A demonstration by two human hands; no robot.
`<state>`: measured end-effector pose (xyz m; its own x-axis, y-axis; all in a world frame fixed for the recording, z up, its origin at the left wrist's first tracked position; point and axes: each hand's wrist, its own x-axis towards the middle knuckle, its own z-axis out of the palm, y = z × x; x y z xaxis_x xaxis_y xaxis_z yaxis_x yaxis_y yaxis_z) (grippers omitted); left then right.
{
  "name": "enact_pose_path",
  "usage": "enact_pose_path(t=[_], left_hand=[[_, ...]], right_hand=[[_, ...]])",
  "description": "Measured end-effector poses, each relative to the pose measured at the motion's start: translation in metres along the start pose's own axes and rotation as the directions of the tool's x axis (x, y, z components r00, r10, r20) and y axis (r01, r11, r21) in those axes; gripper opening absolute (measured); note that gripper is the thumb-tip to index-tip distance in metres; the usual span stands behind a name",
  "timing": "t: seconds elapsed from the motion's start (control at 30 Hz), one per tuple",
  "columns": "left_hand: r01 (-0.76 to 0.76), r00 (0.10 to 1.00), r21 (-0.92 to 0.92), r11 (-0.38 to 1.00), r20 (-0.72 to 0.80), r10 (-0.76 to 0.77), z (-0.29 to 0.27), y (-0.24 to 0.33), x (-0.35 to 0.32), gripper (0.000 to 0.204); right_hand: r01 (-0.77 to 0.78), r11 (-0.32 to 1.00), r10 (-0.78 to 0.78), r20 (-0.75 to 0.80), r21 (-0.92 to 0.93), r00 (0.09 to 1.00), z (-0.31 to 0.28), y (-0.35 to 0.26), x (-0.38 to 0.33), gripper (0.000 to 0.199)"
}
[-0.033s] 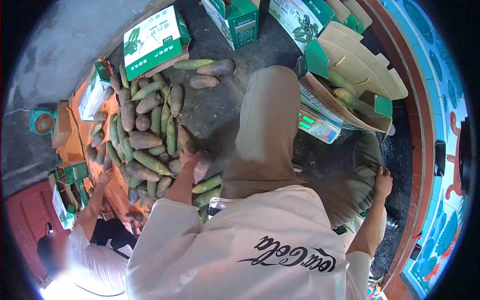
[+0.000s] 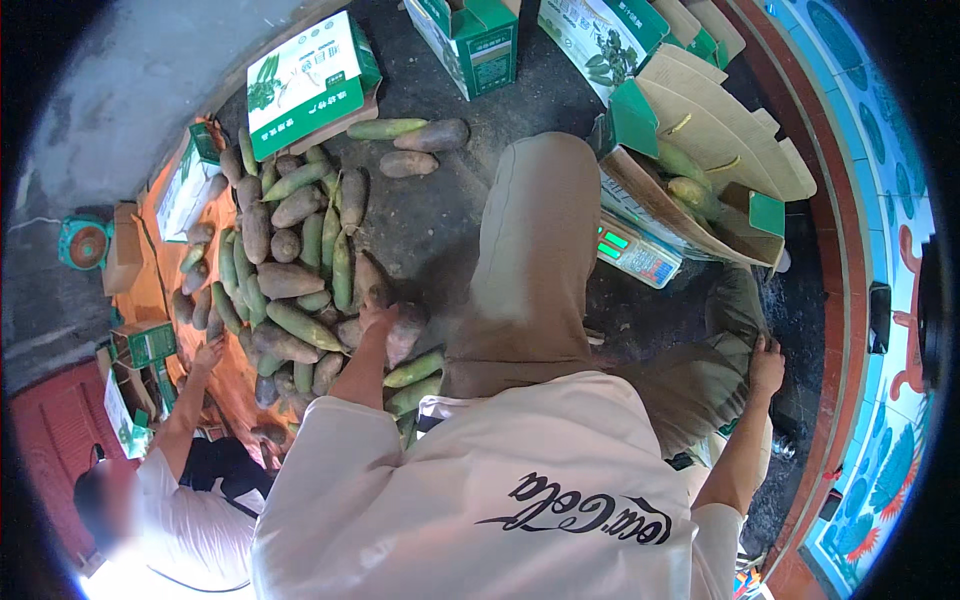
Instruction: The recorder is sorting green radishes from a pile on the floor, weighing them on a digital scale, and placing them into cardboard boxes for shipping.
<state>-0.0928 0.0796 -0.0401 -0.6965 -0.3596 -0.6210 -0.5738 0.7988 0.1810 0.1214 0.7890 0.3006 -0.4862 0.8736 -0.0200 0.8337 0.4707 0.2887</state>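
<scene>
A broad pile of long radishes (image 2: 289, 280), some green and some dull purple-brown, lies to my left. At its near right edge my left hand (image 2: 378, 317) is closed on a purple-brown radish (image 2: 371, 279). Beside that hand lies a thick pinkish radish (image 2: 405, 333). My right hand (image 2: 767, 366) rests on my trouser leg by the right knee, holding nothing, its fingers loosely apart. An opened carton (image 2: 735, 150) with several green radishes (image 2: 683, 170) in it stands on a digital scale (image 2: 638, 254) to my right; the scale's display is lit green.
A co-worker (image 2: 185, 500) sits at the lower left, one hand (image 2: 209, 352) at the pile's edge. Green-and-white cartons (image 2: 306, 84) stand along the far side, near a few loose radishes (image 2: 408, 163). A small teal fan (image 2: 86, 242) is at far left; a tiled wall (image 2: 870, 250) bounds the right.
</scene>
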Motion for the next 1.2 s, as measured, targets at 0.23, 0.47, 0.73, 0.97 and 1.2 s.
enact_pose_path(t=[0.23, 0.47, 0.73, 0.97, 1.2], left_hand=[[0.059, 0.995, -0.652, 0.756, -0.019, -0.094, 0.026, -0.08, 0.081, 0.084], [0.117, 0.993, -0.089, 0.989, -0.008, -0.118, -0.062, 0.081, -0.068, 0.074], [0.01, 0.998, 0.111, 0.994, 0.058, -0.016, -0.064, 0.083, -0.094, 0.085], [-0.164, 0.968, 0.121, 0.979, 0.211, 0.136, -0.051, 0.054, -0.041, 0.081], [-0.374, 0.91, 0.09, 0.923, 0.225, 0.347, -0.04, 0.089, -0.038, 0.07]], right_hand=[[0.035, 0.999, -0.036, 0.107, 0.015, 0.994, 0.013, -0.018, 0.004, 0.055], [-0.024, 1.0, 0.026, 0.096, -0.021, 0.995, -0.004, -0.006, -0.006, 0.056], [-0.008, 1.0, 0.008, 0.077, -0.002, 0.997, 0.01, -0.013, 0.001, 0.053], [0.006, 1.0, -0.006, 0.005, -0.015, 1.0, 0.0, -0.03, -0.007, 0.049], [-0.016, 0.998, 0.013, -0.039, -0.057, 0.999, -0.011, -0.017, -0.017, 0.049]])
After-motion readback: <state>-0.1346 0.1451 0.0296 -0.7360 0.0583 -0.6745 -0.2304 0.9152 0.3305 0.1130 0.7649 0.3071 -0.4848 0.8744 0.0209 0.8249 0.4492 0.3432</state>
